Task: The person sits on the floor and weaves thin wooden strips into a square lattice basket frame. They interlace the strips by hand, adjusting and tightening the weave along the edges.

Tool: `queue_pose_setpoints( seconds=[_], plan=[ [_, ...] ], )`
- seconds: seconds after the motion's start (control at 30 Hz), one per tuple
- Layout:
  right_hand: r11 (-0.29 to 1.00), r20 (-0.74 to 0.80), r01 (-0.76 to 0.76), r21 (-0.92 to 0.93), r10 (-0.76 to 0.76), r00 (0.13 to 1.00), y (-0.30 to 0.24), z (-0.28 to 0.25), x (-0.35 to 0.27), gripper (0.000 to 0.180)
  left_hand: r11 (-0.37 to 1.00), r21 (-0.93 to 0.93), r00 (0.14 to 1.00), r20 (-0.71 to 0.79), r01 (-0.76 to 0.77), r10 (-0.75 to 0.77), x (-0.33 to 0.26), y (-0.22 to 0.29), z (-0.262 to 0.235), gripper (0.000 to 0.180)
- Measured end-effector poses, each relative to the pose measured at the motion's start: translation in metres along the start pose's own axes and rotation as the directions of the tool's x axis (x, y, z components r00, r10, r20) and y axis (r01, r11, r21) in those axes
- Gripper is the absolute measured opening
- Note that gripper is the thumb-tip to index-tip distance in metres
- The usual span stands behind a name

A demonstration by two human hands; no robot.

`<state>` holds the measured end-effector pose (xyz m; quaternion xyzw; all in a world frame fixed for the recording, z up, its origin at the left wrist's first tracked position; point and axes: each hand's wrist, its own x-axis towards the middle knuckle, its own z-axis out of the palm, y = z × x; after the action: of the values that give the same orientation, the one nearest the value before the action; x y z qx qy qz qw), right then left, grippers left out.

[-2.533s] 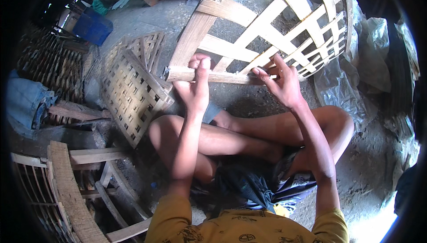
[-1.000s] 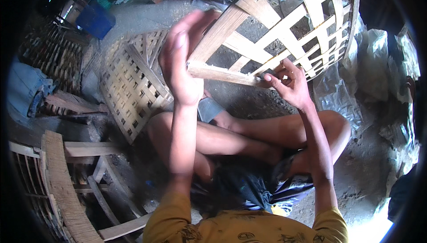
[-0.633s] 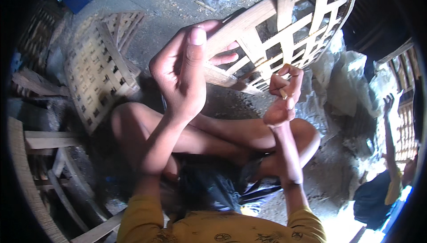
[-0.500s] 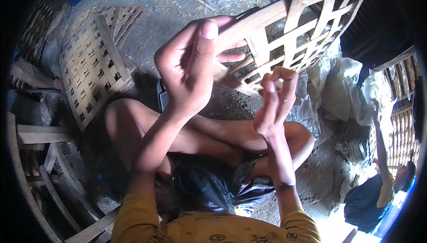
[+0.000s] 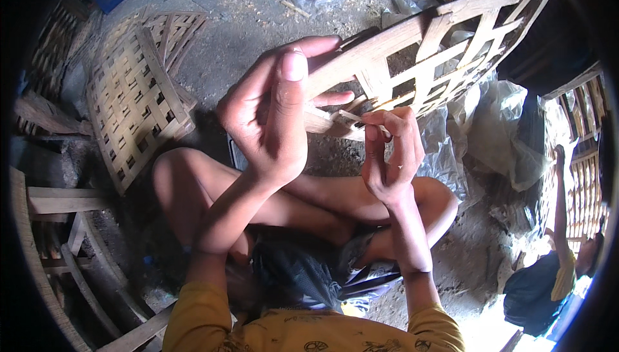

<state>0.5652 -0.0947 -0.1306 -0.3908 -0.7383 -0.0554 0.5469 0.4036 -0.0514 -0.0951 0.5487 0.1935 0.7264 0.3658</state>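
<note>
Here the large open-lattice panel of pale woven bamboo strips (image 5: 445, 49) stands tilted above the person's crossed bare legs, its lower edge near both hands. The left hand (image 5: 274, 113) is raised in front of that panel, fingers spread and loosely curled, gripping nothing that shows. The right hand (image 5: 390, 155) is closed, pinching a thin pale bamboo sliver (image 5: 358, 118) whose tip lies at the panel's lower edge. Left of the panel, a smaller, tightly woven square bamboo mat (image 5: 135, 104) lies on the dusty ground. Right of the panel sits crumpled clear plastic sheeting (image 5: 496, 126).
</note>
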Motion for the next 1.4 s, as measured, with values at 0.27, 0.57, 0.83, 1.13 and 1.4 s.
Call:
queue_pose_setpoints(
  seconds=[0.27, 0.57, 0.83, 1.13, 1.4],
  plan=[
    [0.992, 0.050, -0.060, 0.114, 0.055, 0.997, -0.001, 0.004, -0.003, 0.013, 0.997, 0.076, 1.000, 0.001, -0.006, 0.006, -0.002, 0.003, 0.001, 0.053],
    [0.726, 0.152, -0.511, 0.461, 0.503, 0.851, -0.025, 0.016, -0.015, 0.009, 0.999, 0.020, 0.999, -0.026, 0.029, -0.029, -0.002, 0.005, 0.003, 0.049],
    [0.267, 0.320, -0.652, 0.710, 0.702, 0.636, -0.050, 0.028, -0.012, 0.016, 0.999, 0.041, 0.999, -0.029, 0.015, -0.014, -0.003, 0.005, 0.003, 0.049],
    [0.467, 0.094, -0.521, 0.715, 0.674, 0.733, -0.053, 0.015, 0.005, 0.016, 0.975, 0.131, 0.981, -0.050, -0.179, 0.186, -0.004, -0.007, -0.006, 0.038],
    [0.931, 0.094, -0.267, 0.249, 0.251, 0.963, -0.027, -0.004, 0.004, 0.020, 0.974, 0.130, 0.980, -0.048, -0.186, 0.194, -0.005, -0.004, -0.002, 0.039]
  ],
)
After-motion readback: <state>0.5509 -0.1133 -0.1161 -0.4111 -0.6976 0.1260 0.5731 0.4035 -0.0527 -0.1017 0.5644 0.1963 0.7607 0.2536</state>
